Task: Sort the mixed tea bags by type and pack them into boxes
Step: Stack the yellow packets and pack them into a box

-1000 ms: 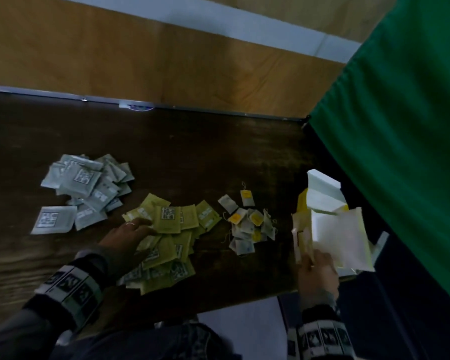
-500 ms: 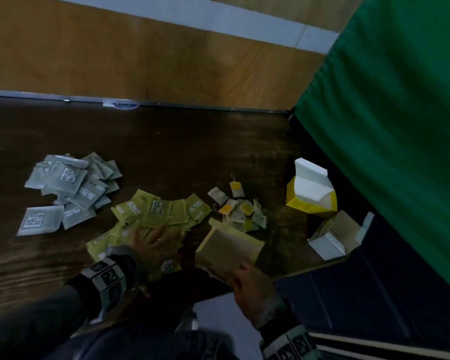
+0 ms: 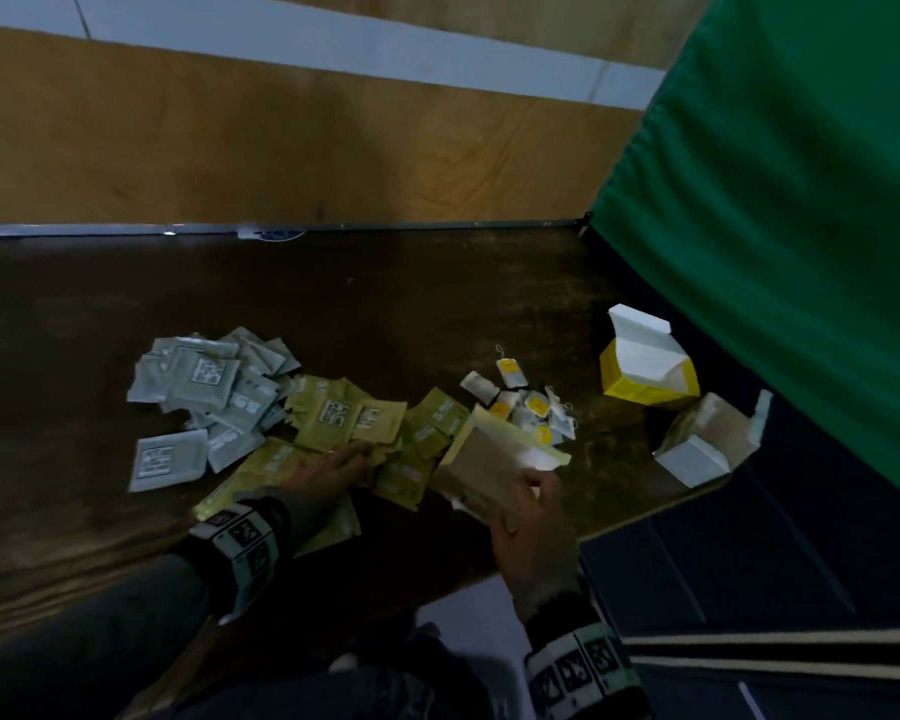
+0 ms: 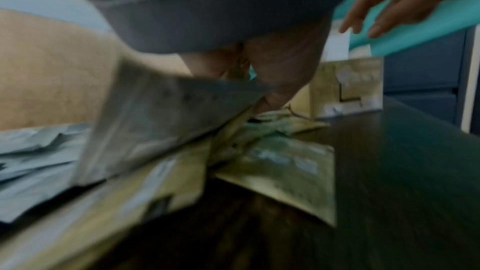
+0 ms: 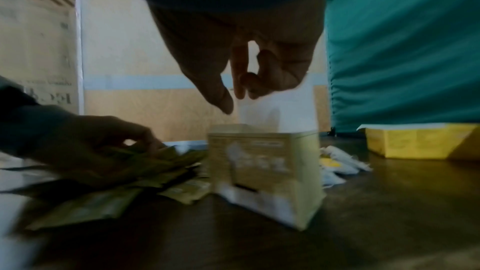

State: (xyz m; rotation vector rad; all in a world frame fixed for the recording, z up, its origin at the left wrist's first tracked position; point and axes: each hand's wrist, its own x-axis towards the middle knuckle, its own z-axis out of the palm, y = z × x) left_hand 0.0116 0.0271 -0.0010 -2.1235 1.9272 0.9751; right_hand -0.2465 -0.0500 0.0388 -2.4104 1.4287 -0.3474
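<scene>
The dark worktop point(image 3: 385, 304) is carrying piles of grey, green point(image 3: 333, 418) and small yellow-tag tea bags. The green box point(image 3: 489, 459) is standing beside the green pile. The right hand point(image 3: 533, 532) is hovering loose above it. The left hand point(image 3: 328, 467) is pinching green bags

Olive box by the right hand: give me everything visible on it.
The olive box is thin printed card, pale olive-tan with a white patch low on its front. Its top is open, with a pale flap standing up behind. It stands on the table near the front edge, between the green sachets and the tagged bags. The right hand is at its near side; contact is unclear.
</scene>
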